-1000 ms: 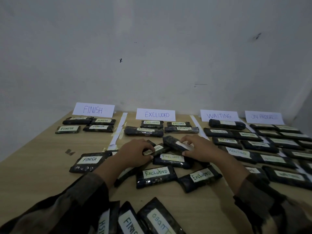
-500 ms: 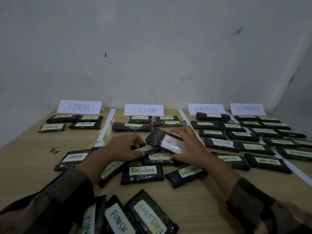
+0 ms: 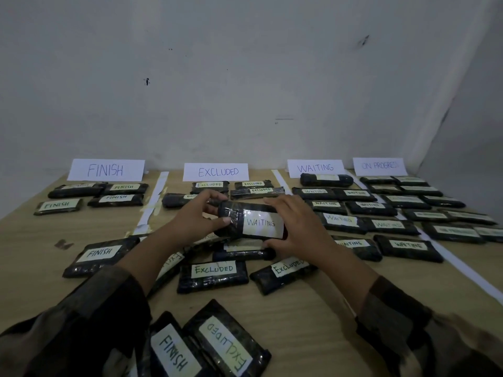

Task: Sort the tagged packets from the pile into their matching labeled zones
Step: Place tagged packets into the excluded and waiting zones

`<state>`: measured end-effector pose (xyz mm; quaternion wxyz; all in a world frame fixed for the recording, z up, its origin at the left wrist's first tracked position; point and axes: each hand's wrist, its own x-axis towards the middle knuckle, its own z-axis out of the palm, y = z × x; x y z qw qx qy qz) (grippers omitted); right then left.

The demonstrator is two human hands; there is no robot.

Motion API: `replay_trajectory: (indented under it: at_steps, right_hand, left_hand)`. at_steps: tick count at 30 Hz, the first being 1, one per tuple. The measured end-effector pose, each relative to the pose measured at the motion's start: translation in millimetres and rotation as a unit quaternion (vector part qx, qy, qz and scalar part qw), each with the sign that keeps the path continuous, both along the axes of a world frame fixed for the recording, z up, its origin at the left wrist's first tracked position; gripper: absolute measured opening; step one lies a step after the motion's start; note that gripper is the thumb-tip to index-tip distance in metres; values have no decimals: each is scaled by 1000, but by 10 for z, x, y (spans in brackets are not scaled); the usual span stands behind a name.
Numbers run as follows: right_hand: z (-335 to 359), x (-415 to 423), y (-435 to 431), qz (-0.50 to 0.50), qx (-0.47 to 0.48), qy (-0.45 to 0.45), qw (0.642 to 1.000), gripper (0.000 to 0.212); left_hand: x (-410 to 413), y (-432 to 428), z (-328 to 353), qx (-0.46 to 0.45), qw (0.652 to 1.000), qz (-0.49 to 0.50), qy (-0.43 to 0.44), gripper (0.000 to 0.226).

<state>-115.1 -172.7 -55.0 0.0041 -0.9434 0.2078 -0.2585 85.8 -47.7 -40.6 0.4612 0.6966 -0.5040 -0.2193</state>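
Both hands hold up a black packet tagged WAITING (image 3: pixel 255 223) above the pile in the middle of the table. My left hand (image 3: pixel 194 216) grips its left end, and my right hand (image 3: pixel 295 227) grips its right end, fingers over the top and thumb beneath. Under them lie pile packets tagged EXCLUDED (image 3: pixel 213 276) and FINISH (image 3: pixel 99 255). Along the wall stand the paper signs FINISH (image 3: pixel 106 170), EXCLUDED (image 3: pixel 216 172), WAITING (image 3: pixel 315 167) and ON PROGRESS (image 3: pixel 379 165), each with sorted packets in front.
White tape strips (image 3: pixel 153 202) divide the wooden table (image 3: pixel 313 322) into zones. Two more packets, tagged FINISH (image 3: pixel 174 352) and EXCLUDED (image 3: pixel 228 346), lie at the near edge between my sleeves. A wall closes off the back and the right.
The WAITING packet has been lifted out of the pile by my right hand and turned tag-up. My left hand has come off the pile and taken its left end.
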Motion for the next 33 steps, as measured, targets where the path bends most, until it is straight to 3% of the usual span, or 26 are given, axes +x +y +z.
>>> replay_trajectory:
  at_steps: [9,15,23,33]
  right_hand:
    - [57,-130,-46,-33,-25,-13,999,88]
    - [103,-386,-127,-61,-3,-2,998,88]
    - [194,-1037,-230,-120,12,22,992,89]
    - [229,-1886,-287,-187,37,31,981,89]
  left_hand:
    - [-120,-49,101,-22,999,18,-33,30]
    - [-185,-89,90,-23,992,1,-125,37]
    - [-561,-248,93,-7,957,-51,-286,50]
    - [-1273,-532,185,-36,919,-135,-368,54]
